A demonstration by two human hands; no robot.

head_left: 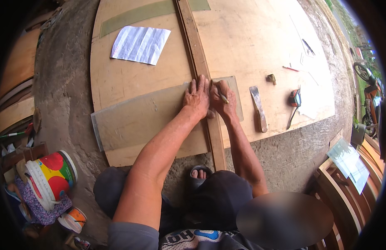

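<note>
A long wooden batten [197, 39] lies away from me over a plywood board, crossing a clear glass sheet [139, 118]. My left hand [196, 100] presses on the batten and the glass beside it, fingers stretched out toward the far side. Just to its right, my right hand [227, 108] is closed around a slim pen-shaped glass cutter [223, 98] with a brass-coloured end, held against the batten's right edge. Its tip is hidden by my fingers. The glass sticks out on both sides of the batten.
On the plywood board [243, 50] lie a creased paper [141, 44], another glass strip [149, 14], a scraper [258, 110], a tape measure [295, 98], a small dark lump [271, 78] and a red pencil [290, 68]. Paint buckets [62, 175] stand left; glass pieces [349, 162] rest on wood at right.
</note>
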